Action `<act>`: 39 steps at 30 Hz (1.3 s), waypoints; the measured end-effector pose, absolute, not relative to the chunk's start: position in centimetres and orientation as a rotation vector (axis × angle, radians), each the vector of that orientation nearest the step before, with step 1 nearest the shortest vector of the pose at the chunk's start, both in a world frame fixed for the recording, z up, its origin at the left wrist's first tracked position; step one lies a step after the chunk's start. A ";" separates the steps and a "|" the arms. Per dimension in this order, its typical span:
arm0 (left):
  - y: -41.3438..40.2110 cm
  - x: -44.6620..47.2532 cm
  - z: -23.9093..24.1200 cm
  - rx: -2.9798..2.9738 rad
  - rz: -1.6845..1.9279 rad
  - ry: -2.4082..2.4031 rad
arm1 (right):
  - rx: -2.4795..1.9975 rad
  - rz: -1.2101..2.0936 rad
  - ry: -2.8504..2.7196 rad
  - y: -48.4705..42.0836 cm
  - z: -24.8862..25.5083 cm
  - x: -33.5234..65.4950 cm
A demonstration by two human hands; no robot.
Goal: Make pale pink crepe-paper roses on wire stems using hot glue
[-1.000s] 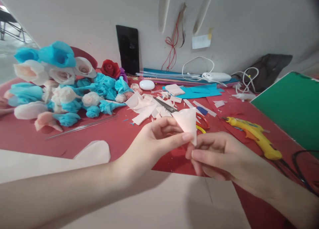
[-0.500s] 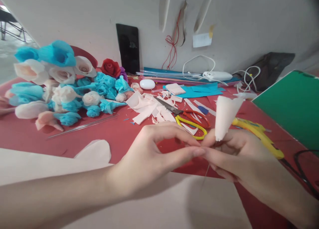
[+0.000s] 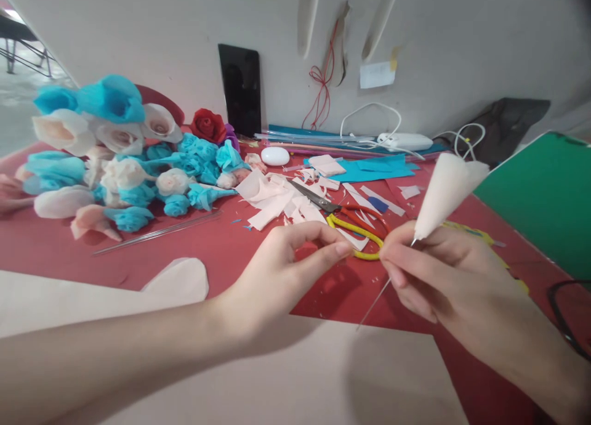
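Note:
My right hand (image 3: 438, 271) pinches the thin wire stem of a pale pink paper flower (image 3: 447, 194). The flower is a cone that widens upward and leans right; its wire runs down-left below my fingers. My left hand (image 3: 290, 271) is closed in a pinch, thumb against forefinger, a short way left of the right one. Whatever may be between those fingertips is too small to make out. Behind my hands lie scissors (image 3: 353, 225) with one yellow and one red handle. A yellow glue gun (image 3: 475, 231) is partly hidden behind my right hand.
Blue, white and pink paper flowers (image 3: 124, 160) are heaped at left, near thin wires (image 3: 157, 233). Pink paper scraps (image 3: 272, 197) surround the scissors. A large pale sheet (image 3: 323, 376) covers the front of the red table. A phone (image 3: 240, 89) leans on the wall; a green board (image 3: 545, 197) stands right.
My hands have come apart: the left moved a little left, still pinched. My right hand has tilted the flower further right, and more of its wire shows.

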State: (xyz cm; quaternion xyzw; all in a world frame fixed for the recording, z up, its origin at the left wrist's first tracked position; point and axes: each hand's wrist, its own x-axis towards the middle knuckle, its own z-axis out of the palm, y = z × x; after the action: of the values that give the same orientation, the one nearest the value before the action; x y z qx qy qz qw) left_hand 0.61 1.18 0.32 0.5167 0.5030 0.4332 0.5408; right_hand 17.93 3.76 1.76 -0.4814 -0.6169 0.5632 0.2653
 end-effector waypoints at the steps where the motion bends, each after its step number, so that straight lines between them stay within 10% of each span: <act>1: 1.2 0.7 0.2 1.220 1.025 1.193 | -1.291 1.537 -1.658 3.9 1.8 17.8; 39: 1.3 0.9 -1.0 1.080 1.011 1.036 | -0.773 2.159 -0.919 4.8 3.3 19.5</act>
State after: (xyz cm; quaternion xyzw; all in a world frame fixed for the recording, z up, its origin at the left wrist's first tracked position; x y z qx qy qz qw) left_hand 0.86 1.30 -1.01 0.4696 0.4506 0.4394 0.6192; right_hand 19.51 4.80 3.34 -0.2955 -0.3511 0.8251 0.3295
